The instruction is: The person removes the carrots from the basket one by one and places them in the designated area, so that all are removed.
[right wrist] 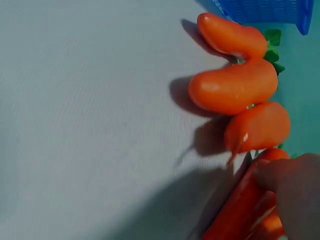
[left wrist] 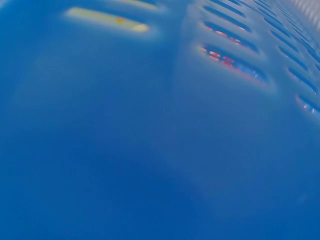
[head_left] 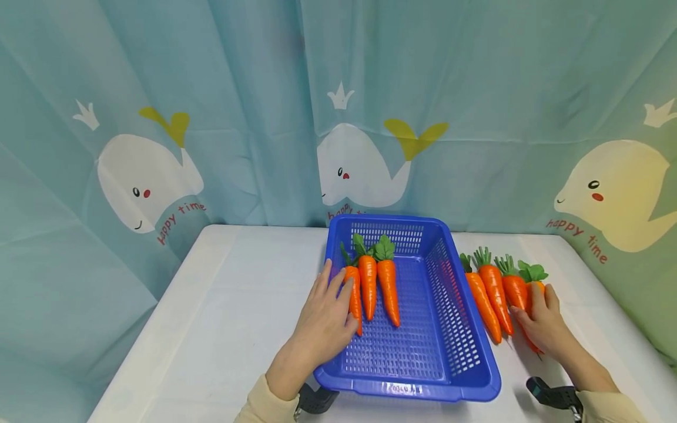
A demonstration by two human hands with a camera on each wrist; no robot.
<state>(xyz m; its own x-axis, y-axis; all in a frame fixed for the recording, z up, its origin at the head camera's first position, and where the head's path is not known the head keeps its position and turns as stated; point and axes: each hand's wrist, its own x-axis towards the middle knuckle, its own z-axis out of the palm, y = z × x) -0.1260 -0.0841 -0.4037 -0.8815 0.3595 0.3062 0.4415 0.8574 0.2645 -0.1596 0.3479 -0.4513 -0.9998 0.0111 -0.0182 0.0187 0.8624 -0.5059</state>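
Note:
My left hand (head_left: 325,323) reaches over the left wall of the blue plastic basket (head_left: 423,390), its fingers extended at the leftmost of three carrots (head_left: 368,288) lying inside. Whether those fingertips touch that carrot is unclear. Only blurred blue basket wall (left wrist: 125,125) with slots fills the left wrist view. Right of the basket, my right hand (head_left: 550,329) holds the rightmost carrot (right wrist: 237,212) of a row, its thumb (right wrist: 270,172) pressed on the orange side. Beside it lie more leafy-topped carrots (head_left: 494,288); part of the held one is hidden by the hand.
Everything stands on a white table (head_left: 238,305). Behind it hangs a blue-green curtain (head_left: 254,117) printed with whales. Dark wrist straps (head_left: 552,395) sit at both wrists, the left one close to the basket's front left corner.

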